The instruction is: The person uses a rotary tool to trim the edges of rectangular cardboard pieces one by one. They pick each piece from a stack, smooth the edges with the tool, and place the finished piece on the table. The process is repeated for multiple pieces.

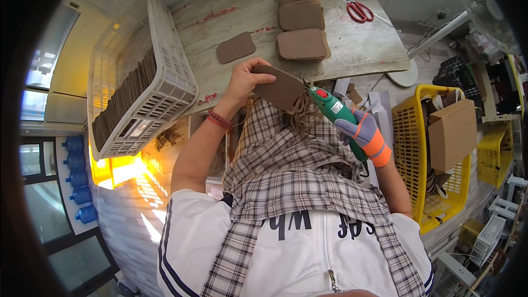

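My bare left hand (242, 83), with a red bead bracelet at the wrist, pinches a flat brown pad (279, 89) with rounded corners by its upper left corner. In a grey and orange work glove, my right hand (366, 136) is wrapped round a green handheld electric cutter (335, 108) with a red button. The cutter's narrow tip meets or nearly meets the pad's right edge; contact is hard to tell. Thin brown trimmings (300, 113) hang below the pad over my plaid apron (297, 181). A single brown pad (236, 48) lies on the worktable (242, 16).
Stacks of brown pads (301, 15) and red-handled scissors (358, 12) lie on the table. At left, a white crate (176, 85) holds many upright pads. A yellow basket (407, 159) with a cardboard box (452, 135) stands at right, near a fan (487, 8).
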A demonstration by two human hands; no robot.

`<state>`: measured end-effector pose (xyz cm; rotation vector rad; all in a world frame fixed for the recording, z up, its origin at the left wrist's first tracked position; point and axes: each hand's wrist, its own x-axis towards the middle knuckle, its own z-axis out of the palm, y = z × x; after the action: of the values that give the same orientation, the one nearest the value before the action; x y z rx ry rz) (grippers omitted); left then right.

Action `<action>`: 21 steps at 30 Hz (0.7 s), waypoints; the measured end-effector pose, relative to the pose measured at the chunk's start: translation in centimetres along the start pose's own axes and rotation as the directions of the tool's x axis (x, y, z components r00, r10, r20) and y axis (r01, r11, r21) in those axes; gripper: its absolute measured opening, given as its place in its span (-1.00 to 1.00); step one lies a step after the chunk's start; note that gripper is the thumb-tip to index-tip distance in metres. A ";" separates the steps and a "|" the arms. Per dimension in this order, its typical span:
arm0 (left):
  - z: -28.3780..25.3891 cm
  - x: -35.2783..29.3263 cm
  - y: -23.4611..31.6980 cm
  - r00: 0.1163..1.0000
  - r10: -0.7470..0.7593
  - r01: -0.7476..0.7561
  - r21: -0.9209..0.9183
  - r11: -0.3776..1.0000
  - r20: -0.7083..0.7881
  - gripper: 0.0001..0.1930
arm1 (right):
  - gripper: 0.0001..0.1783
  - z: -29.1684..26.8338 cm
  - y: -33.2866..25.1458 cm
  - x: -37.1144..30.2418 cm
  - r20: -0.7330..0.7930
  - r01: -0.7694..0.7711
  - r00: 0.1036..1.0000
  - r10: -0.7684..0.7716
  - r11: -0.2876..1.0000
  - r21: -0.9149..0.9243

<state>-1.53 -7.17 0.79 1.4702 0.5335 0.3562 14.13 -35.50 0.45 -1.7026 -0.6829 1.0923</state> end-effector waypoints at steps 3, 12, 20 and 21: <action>0.1 0.0 -0.1 1.000 -0.007 0.007 0.012 1.000 0.020 -0.85 | -0.62 0.3 -0.5 -0.2 0.000 -0.021 1.000 0.021 1.000 -0.016; 1.4 -0.2 0.0 0.987 -0.049 0.038 0.073 0.997 0.154 -0.80 | -0.57 0.6 -0.5 0.0 0.015 -0.029 0.999 0.029 0.999 -0.026; 2.6 -0.7 -1.0 0.973 0.071 -0.117 0.202 0.972 0.221 -0.65 | -0.57 1.5 -1.5 0.3 0.052 -0.013 0.999 0.014 1.000 -0.006; 2.4 -0.7 -0.9 0.967 0.022 -0.066 0.164 0.984 0.254 -0.59 | -0.57 1.8 -1.6 0.7 0.077 0.004 0.997 -0.005 1.000 0.019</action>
<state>-0.93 -9.65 0.00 1.6678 0.3338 0.1567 12.92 -33.58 1.50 -1.6493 -0.7225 1.1625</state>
